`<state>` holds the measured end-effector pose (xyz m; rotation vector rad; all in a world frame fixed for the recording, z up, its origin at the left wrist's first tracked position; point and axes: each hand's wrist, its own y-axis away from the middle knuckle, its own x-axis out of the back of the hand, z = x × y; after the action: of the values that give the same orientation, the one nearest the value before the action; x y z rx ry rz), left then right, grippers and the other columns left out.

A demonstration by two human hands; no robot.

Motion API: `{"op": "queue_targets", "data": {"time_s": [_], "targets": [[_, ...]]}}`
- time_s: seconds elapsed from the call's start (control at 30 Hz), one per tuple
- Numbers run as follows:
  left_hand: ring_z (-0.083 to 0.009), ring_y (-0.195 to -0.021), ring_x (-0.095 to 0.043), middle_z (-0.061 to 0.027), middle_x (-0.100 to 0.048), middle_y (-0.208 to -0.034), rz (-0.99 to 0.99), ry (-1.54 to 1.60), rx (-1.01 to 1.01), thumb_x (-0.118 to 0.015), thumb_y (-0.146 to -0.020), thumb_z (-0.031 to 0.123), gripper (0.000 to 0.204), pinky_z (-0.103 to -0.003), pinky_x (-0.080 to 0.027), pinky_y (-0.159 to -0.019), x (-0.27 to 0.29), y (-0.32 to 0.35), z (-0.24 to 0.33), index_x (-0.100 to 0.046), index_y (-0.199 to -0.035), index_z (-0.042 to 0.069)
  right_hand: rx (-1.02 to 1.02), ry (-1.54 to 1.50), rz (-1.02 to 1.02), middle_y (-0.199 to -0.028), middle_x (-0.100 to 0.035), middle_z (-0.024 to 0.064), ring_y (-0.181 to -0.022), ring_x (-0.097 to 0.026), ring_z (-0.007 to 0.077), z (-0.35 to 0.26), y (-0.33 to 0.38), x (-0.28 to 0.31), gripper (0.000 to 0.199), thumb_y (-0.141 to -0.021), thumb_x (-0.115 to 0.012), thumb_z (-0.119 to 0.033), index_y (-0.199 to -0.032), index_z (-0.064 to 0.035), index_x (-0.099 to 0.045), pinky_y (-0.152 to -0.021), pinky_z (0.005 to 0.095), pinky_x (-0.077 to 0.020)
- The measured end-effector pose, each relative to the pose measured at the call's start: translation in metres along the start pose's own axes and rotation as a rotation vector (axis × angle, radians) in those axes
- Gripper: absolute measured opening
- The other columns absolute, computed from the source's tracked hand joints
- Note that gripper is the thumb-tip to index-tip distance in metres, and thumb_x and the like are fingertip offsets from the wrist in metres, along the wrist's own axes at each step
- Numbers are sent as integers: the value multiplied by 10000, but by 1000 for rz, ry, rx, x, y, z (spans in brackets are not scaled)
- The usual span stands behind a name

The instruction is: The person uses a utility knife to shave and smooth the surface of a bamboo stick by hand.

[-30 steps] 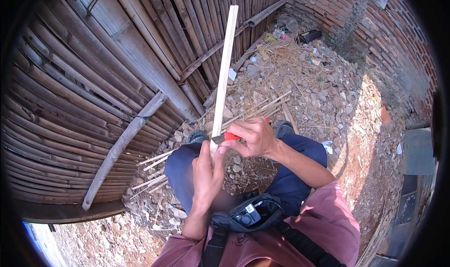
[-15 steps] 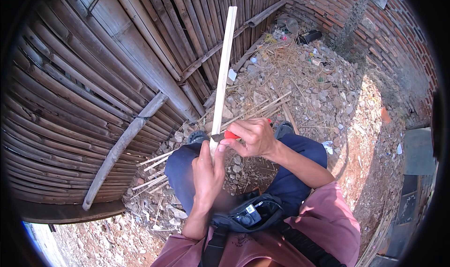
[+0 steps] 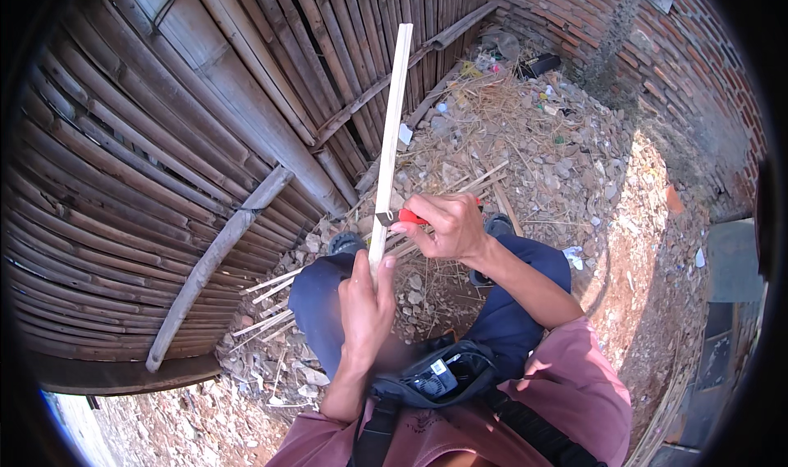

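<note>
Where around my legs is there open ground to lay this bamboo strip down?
The barest patch is the sunlit dirt to your right, between your right knee and the brick wall. It's crowded ahead: rubble and straw lie heaped toward the corner, and split sticks litter the ground between your left leg and the bamboo fence.

The left hand (image 3: 365, 303) rises from the lower edge, forearm near vertical, fingers curled shut and thumb pointing upward. The right hand (image 3: 447, 225) sits above and just beside those fingertips, wrist bent, fingers clenched, its forearm slanting down to the right.
</note>
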<state>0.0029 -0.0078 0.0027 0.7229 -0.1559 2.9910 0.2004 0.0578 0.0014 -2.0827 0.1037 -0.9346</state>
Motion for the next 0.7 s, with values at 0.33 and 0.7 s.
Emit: {"op": "queue_targets", "data": {"time_s": [0.33, 0.7], "targets": [[-473, -561, -646, -235, -581, -588, -10, -59, -5, -623, -1115, 248, 288, -503, -425, -489, 4, 7, -7, -530, -1008, -2, -13, 7, -7, -650, -635, 72, -522, -638, 285, 2, -6, 4, 353, -955, -805, -358, -808, -75, -655, -481, 399, -458], [-539, -641, -646, -288, -595, -620, -165, -76, -2, -665, -1093, 263, 316, -563, -431, -509, 3, 41, -21, -505, -1006, 5, -308, 48, 210, -597, -601, 95, -507, -618, 241, 73, -26, 42, 375, -1069, -684, -358, -882, -35, -648, -501, 390, -429]]}}
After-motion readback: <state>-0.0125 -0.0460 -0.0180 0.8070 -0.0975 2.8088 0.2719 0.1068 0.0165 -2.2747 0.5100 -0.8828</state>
